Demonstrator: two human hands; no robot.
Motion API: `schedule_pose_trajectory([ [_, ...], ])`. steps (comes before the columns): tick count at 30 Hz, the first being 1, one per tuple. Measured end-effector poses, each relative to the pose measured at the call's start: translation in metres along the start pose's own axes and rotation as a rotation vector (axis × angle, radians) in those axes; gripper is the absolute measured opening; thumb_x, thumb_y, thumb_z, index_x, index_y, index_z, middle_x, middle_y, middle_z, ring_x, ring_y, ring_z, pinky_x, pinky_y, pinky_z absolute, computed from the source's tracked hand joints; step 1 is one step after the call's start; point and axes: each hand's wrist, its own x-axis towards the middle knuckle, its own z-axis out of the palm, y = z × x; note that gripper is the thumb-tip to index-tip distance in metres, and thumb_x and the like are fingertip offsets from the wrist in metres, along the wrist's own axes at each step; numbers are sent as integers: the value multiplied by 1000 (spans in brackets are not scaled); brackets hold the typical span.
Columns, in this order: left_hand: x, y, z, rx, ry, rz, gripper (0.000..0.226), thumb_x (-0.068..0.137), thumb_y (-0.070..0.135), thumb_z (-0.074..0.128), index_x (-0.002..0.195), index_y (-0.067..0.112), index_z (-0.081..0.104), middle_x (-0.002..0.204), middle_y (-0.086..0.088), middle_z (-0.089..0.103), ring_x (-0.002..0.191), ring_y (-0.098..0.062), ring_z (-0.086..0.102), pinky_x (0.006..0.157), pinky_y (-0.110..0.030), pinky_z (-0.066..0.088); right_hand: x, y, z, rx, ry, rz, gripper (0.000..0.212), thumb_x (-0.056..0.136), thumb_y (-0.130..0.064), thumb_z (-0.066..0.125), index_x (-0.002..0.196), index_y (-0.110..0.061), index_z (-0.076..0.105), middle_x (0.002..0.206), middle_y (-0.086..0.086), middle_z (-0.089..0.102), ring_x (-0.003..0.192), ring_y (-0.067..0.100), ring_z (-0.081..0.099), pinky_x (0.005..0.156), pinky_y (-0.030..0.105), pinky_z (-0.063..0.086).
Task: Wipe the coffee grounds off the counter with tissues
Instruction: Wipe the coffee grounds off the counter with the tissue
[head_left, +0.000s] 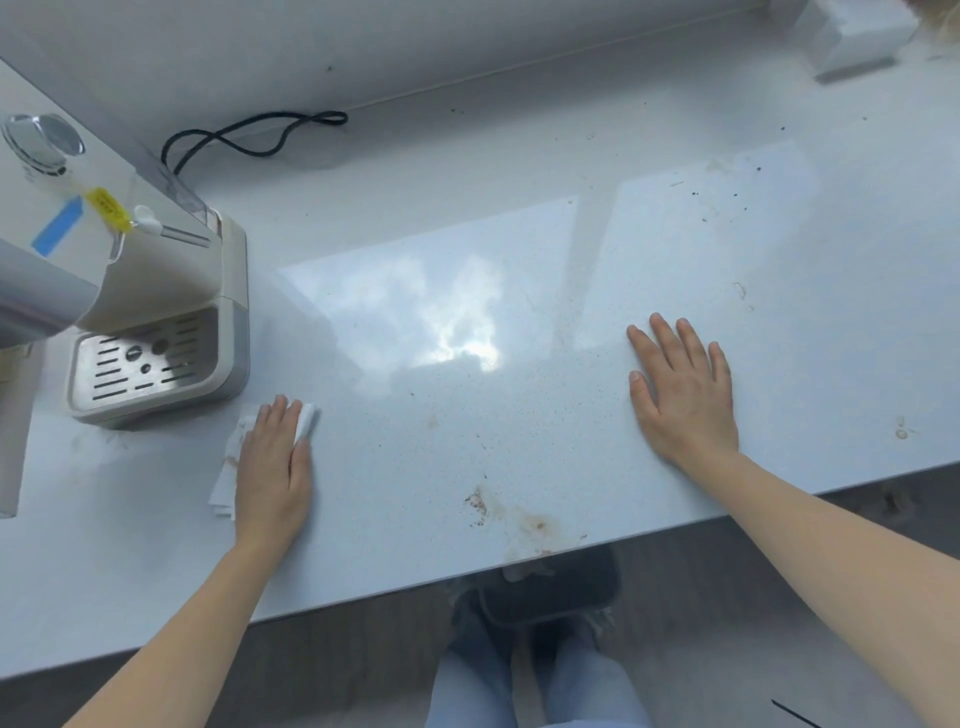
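My left hand lies flat on a white tissue pressed to the pale counter, just in front of the coffee machine's drip tray. The tissue has brown stains along its left edge. My right hand rests flat on the counter at the right, fingers spread, holding nothing. Brown coffee grounds and a smear sit near the counter's front edge between the two hands. Fine specks are scattered at the back right.
A cream coffee machine with a metal drip tray stands at the left. Its black cord loops against the back wall. A white tissue box sits at the far right corner. The counter's front edge runs diagonally above my legs.
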Motion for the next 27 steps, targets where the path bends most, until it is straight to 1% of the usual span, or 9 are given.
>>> schedule_pose_trajectory([
  [2, 2, -4, 1, 89, -53, 7, 53, 96, 26, 25, 147, 11, 29, 157, -7, 23, 146, -20, 13, 117, -39, 7, 0, 0, 0, -6, -1, 1, 51, 99, -31, 36, 148, -30, 25, 160, -3, 19, 148, 20, 9, 119, 46, 6],
  [4, 3, -3, 0, 101, -80, -3, 56, 95, 30, 21, 148, 12, 26, 158, -5, 19, 146, -17, 10, 118, -38, 5, 0, -1, 0, -4, -1, 1, 51, 98, -32, 32, 148, -30, 25, 160, -3, 19, 148, 20, 9, 119, 47, 6],
  [8, -2, 23, 4, 21, -109, 51, 55, 96, 28, 24, 146, 8, 29, 156, -6, 23, 145, -17, 15, 118, -33, 9, -1, -3, -2, -13, -14, 3, 55, 94, -37, 24, 149, -29, 24, 160, -2, 18, 148, 21, 8, 119, 46, 5],
  [11, -11, 63, 18, -37, -163, 109, 53, 98, 29, 27, 146, 10, 30, 156, 0, 23, 146, -16, 16, 118, -32, 9, -1, -3, -3, -27, -21, 2, 56, 94, -38, 22, 149, -29, 23, 161, -2, 17, 149, 21, 7, 120, 47, 5],
  [15, -32, 115, 43, -112, -247, 208, 49, 101, 32, 26, 149, 20, 23, 156, 10, 15, 146, -5, 7, 118, -24, 1, -2, -4, -4, -31, -28, 9, 57, 94, -39, 19, 150, -29, 22, 161, -2, 17, 149, 20, 7, 120, 47, 5],
  [19, -56, 150, 64, -172, -294, 238, 50, 101, 36, 21, 150, 26, 19, 157, 16, 10, 143, 6, -2, 115, -16, -6, -2, -4, -4, -35, -29, 11, 58, 93, -41, 16, 150, -30, 21, 161, -3, 17, 149, 19, 6, 120, 46, 5],
  [22, -66, 165, 71, -269, -272, 200, 46, 102, 32, 24, 147, 30, 22, 153, 22, 14, 142, 9, 1, 116, -15, -4, -2, -3, -4, -42, -34, 14, 58, 93, -41, 15, 150, -31, 20, 161, -3, 16, 149, 19, 5, 120, 46, 5],
  [25, -66, 173, 72, -437, -205, 67, 41, 102, 25, 28, 142, 36, 25, 149, 24, 24, 141, 8, 13, 120, -26, 8, -1, -3, -3, -45, -35, 15, 58, 93, -41, 16, 150, -31, 20, 161, -4, 16, 149, 19, 6, 120, 45, 5],
  [27, -64, 170, 70, -486, -168, 12, 40, 102, 26, 28, 140, 37, 25, 149, 22, 26, 141, 7, 16, 120, -30, 12, -1, -3, -3, -45, -35, 17, 57, 93, -41, 17, 150, -31, 20, 161, -4, 16, 149, 18, 6, 120, 45, 5],
])
